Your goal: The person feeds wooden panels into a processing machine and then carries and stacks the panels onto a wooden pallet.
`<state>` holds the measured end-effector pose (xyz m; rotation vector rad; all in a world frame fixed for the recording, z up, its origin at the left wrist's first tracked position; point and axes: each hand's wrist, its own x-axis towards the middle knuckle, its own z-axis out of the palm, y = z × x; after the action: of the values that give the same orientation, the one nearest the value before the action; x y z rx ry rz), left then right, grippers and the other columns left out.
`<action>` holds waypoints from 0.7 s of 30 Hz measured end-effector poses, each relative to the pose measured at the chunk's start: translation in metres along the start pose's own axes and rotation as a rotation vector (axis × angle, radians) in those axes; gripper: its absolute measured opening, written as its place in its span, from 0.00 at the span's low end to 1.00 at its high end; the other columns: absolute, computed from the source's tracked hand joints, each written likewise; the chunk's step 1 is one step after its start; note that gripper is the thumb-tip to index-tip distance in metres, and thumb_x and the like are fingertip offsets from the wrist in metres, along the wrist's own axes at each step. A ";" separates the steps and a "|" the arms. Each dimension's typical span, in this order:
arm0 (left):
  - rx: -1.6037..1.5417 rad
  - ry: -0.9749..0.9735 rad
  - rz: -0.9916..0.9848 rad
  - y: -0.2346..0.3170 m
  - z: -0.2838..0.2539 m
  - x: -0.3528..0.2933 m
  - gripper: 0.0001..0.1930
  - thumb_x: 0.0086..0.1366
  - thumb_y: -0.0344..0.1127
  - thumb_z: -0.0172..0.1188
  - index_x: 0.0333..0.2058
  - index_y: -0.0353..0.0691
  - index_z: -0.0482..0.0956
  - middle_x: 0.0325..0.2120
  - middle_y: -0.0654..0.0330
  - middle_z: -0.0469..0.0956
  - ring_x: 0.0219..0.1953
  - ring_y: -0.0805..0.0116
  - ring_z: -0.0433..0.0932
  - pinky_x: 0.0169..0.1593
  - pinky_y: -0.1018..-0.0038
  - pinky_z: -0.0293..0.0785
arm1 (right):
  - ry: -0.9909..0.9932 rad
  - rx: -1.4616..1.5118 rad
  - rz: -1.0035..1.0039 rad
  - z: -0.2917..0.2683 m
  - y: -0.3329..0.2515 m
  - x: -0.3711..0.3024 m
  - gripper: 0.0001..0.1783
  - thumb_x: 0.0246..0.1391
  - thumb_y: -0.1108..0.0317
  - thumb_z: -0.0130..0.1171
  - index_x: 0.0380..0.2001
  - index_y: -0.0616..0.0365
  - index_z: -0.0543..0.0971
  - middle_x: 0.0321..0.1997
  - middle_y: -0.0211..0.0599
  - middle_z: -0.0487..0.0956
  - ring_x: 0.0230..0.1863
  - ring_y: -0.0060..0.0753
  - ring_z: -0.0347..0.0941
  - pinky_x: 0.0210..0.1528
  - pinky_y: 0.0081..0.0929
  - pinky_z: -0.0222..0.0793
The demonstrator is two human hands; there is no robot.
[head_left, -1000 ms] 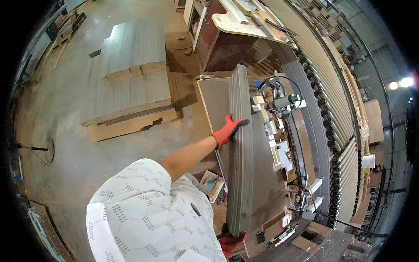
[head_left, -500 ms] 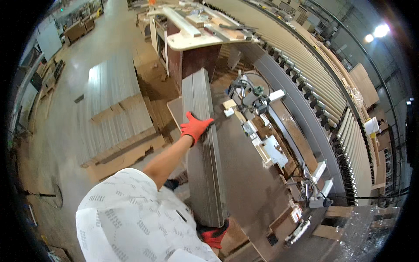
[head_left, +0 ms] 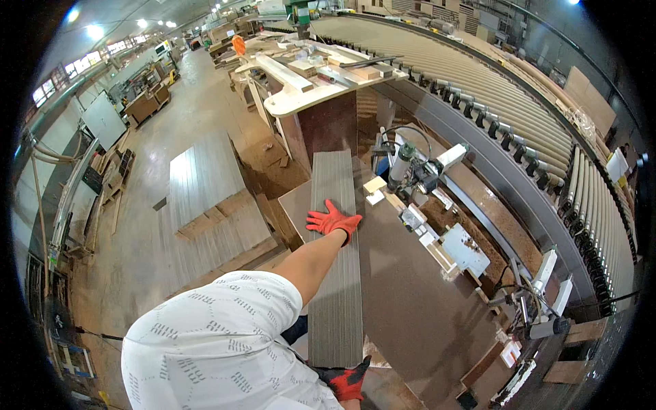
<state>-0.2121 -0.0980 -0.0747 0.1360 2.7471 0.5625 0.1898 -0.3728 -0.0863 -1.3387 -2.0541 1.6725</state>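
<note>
A stack of long grey boards [head_left: 335,294] with fine lengthwise lines lies along the left side of the brown worktable [head_left: 410,294]. My left hand [head_left: 333,221], in a red glove, rests on top of the stack with its fingers spread. At the near end, my right hand [head_left: 345,383], in a red and black glove, grips the boards by the end; part of its fingers is hidden beneath. How many boards are in the stack cannot be told. To the right of the boards are clamp-like machine units [head_left: 417,164] and a pale metal plate [head_left: 466,249].
Piles of grey boards [head_left: 205,178] stand on the floor at left. Ahead is a cream-topped bench [head_left: 307,101] littered with wood pieces. A roller conveyor [head_left: 478,89] curves along the right, and a second machine unit [head_left: 547,328] stands at the near right.
The boards have tilted, so their broad lined face now points up and the layered side no longer shows. My left hand now lies flatter on top. The view has shifted.
</note>
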 end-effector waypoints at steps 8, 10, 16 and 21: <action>0.094 -0.092 -0.145 0.023 -0.018 0.018 0.77 0.41 0.84 0.73 0.82 0.67 0.36 0.82 0.34 0.31 0.81 0.24 0.31 0.77 0.28 0.32 | 0.081 0.128 0.028 0.003 -0.024 0.003 0.75 0.29 0.20 0.78 0.74 0.57 0.66 0.74 0.46 0.74 0.74 0.55 0.66 0.78 0.53 0.55; 0.086 -0.084 -0.189 0.033 -0.011 0.033 0.77 0.41 0.86 0.70 0.82 0.69 0.33 0.82 0.37 0.31 0.82 0.26 0.31 0.77 0.28 0.32 | 0.075 -0.047 -0.109 0.025 0.043 0.008 0.77 0.32 0.19 0.75 0.78 0.56 0.61 0.75 0.43 0.74 0.76 0.52 0.63 0.80 0.50 0.53; 0.185 -0.012 -0.168 0.046 0.025 0.106 0.79 0.38 0.87 0.71 0.82 0.70 0.34 0.82 0.36 0.31 0.81 0.24 0.33 0.77 0.28 0.39 | 0.098 0.137 -0.083 0.021 0.014 0.025 0.66 0.38 0.29 0.73 0.75 0.56 0.63 0.73 0.42 0.73 0.75 0.49 0.64 0.79 0.50 0.55; 0.010 0.084 -0.224 0.029 0.047 0.149 0.79 0.37 0.85 0.74 0.82 0.71 0.37 0.81 0.30 0.32 0.80 0.21 0.36 0.75 0.27 0.45 | 0.186 0.246 -0.064 0.018 0.010 0.030 0.58 0.43 0.37 0.71 0.73 0.56 0.65 0.71 0.41 0.72 0.73 0.47 0.64 0.78 0.50 0.56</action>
<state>-0.3358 -0.0305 -0.1489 -0.1960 2.7953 0.5035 0.1668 -0.3642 -0.1125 -1.2788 -1.7087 1.6423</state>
